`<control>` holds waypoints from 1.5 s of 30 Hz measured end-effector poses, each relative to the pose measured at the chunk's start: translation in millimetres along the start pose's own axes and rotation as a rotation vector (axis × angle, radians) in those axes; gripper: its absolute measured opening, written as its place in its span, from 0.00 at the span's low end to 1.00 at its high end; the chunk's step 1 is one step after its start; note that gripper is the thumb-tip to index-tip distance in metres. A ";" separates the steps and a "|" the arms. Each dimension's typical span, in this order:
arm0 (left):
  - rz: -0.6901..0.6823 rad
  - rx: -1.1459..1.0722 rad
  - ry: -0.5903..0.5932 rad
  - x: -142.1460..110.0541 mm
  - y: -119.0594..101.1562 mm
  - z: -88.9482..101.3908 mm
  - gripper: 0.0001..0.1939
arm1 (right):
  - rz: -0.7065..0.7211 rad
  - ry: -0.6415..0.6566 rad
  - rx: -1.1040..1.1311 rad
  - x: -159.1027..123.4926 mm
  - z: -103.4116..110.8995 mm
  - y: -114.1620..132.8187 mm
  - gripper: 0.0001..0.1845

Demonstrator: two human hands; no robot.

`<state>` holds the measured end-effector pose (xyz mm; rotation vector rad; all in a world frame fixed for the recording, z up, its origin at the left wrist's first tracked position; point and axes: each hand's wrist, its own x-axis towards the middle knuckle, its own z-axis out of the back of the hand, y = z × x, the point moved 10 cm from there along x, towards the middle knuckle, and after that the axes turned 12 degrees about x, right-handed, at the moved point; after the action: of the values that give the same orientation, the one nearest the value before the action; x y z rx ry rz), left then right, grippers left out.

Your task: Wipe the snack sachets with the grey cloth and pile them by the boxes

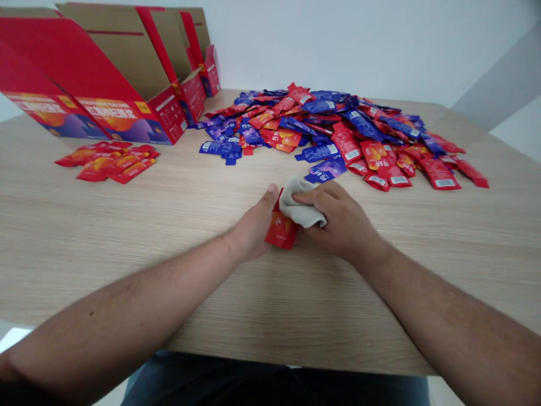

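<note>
Red sachet was pinched narrowly by the left hand, grey cloth was closed over it by the right hand, wooden table lay beneath it, heaped red and blue sachets lay beyond it, loose red sachets and red cardboard display boxes stood farther off to its left.

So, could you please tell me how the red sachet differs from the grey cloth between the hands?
The red sachet is flat, glossy, printed, while the grey cloth is crumpled, matte, plain. The left hand grips the sachet; the right hand presses the cloth onto it. Both touch, between the hands.
</note>
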<state>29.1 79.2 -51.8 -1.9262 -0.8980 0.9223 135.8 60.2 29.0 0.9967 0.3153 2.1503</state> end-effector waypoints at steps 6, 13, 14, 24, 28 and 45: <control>-0.022 0.000 -0.003 -0.9 -1.9 -2.1 0.33 | 0.009 0.003 -0.007 -0.4 0.1 3.3 0.22; 0.062 0.035 0.022 -0.6 5.7 -1.3 0.35 | 0.013 -0.074 -0.024 0.4 8.1 1.6 0.22; 0.030 0.020 0.017 -0.3 3.0 -1.0 0.34 | 0.025 -0.049 -0.013 0.4 5.3 3.2 0.21; 0.027 0.001 0.017 -1.8 1.4 -0.8 0.34 | 0.042 -0.040 -0.017 -0.8 4.4 3.2 0.21; 0.027 -0.030 0.015 -1.6 2.0 -1.2 0.32 | 0.041 -0.017 -0.002 -1.4 1.4 2.8 0.21; -0.055 -0.036 0.019 1.4 -1.4 -1.8 0.32 | 0.059 0.010 -0.005 -1.6 -1.1 11.4 0.21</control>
<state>31.0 80.2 -50.2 -1.9280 -0.9572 0.8599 129.8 51.2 32.9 1.0045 0.2888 2.2087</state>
